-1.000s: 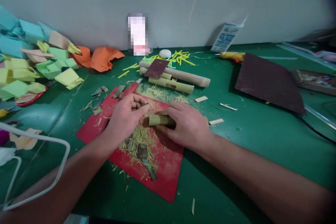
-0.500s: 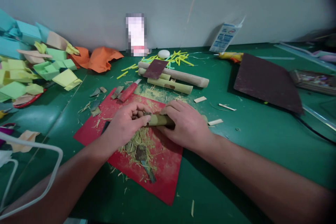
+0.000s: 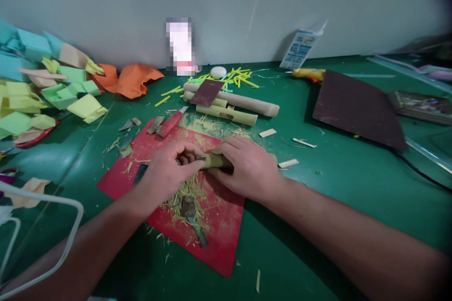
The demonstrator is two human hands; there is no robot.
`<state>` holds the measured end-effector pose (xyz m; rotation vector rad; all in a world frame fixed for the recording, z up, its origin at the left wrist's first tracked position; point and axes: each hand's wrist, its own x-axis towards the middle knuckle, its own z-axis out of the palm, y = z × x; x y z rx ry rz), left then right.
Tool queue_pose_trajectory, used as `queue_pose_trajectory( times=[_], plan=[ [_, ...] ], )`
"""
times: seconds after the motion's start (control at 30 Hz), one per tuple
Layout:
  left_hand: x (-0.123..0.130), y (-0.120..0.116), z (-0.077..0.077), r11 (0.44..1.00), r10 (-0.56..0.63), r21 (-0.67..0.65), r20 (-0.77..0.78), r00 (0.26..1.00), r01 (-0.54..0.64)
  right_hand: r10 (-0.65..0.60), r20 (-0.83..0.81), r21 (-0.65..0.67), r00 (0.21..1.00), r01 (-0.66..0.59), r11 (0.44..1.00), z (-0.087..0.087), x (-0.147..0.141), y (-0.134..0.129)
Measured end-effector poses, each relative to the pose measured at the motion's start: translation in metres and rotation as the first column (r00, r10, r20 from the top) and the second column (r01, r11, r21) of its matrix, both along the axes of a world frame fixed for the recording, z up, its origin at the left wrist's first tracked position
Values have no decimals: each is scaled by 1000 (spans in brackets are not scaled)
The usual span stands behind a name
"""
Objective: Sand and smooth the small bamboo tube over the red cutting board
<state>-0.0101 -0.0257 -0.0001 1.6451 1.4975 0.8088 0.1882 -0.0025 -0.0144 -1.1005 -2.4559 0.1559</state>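
My right hand [image 3: 252, 168] is wrapped over a short green bamboo tube [image 3: 218, 162] and holds it level above a red sheet [image 3: 222, 240]. At the tube's left end, my left hand [image 3: 165, 169] pinches a small dark piece of sandpaper [image 3: 201, 156] against it; the fingers partly hide this scrap. Below the hands, a heap of shavings and dust [image 3: 183, 193] lies on the sheet, with dark worn scraps [image 3: 188, 207] among it. A red-handled knife [image 3: 171, 124] rests at the sheet's far edge.
Beyond the hands lie more bamboo tubes [image 3: 243, 102] with a brown sandpaper square [image 3: 208, 92] on them. A larger brown sheet [image 3: 356, 110] is at right. Folded coloured papers [image 3: 76, 89] crowd the left. A white wire frame [image 3: 76, 209] stands at near left.
My left hand has shifted slightly at the tube's end, and the dark scrap sits a little differently under the thumb. The right hand keeps its hold. The whole view has moved slightly.
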Motion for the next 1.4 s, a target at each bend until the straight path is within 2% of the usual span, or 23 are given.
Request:
queue_pose_trajectory(
  times=[0.13, 0.3, 0.43, 0.53, 0.6, 0.77, 0.93, 1.07, 1.23, 1.4],
  plan=[
    [-1, -2, 0, 990, -28, 136, -68, 997, 37, 10, -19, 2, 1000, -10, 1000, 0, 0, 0],
    [1, 1, -1, 999, -11, 30, 15, 1000, 10, 27, -30, 16, 999, -26, 1000, 0, 0, 0],
    [2, 5, 1, 1000, 22, 13, 66, 998, -23, 20, -36, -11, 999, -20, 1000, 0, 0, 0],
    [2, 6, 4, 999, -39, -20, 95, 995, 41, 14, -39, -29, 999, -15, 999, 0, 1, 0],
    [2, 7, 6, 997, -65, -33, 76, 995, 67, 11, -39, -36, 999, -12, 999, 0, 1, 0],
    [3, 8, 4, 999, 38, 17, 21, 999, -39, -2, -36, -38, 999, 0, 999, 2, 0, 0],
    [2, 11, 2, 998, -61, 35, 36, 998, 59, -2, -45, -29, 999, 0, 1000, 1, 0, 1],
    [1, 13, 5, 997, 50, 58, -68, 996, -46, 5, -50, -22, 999, -6, 1000, 0, 0, 1],
    [1, 12, 6, 999, -45, -6, -9, 999, 45, 21, -70, -9, 997, -21, 1000, -1, 0, 1],
    [2, 10, 5, 998, 58, 33, -56, 997, -56, 7, -61, -17, 998, -8, 1000, -1, 0, 1]
  ],
)
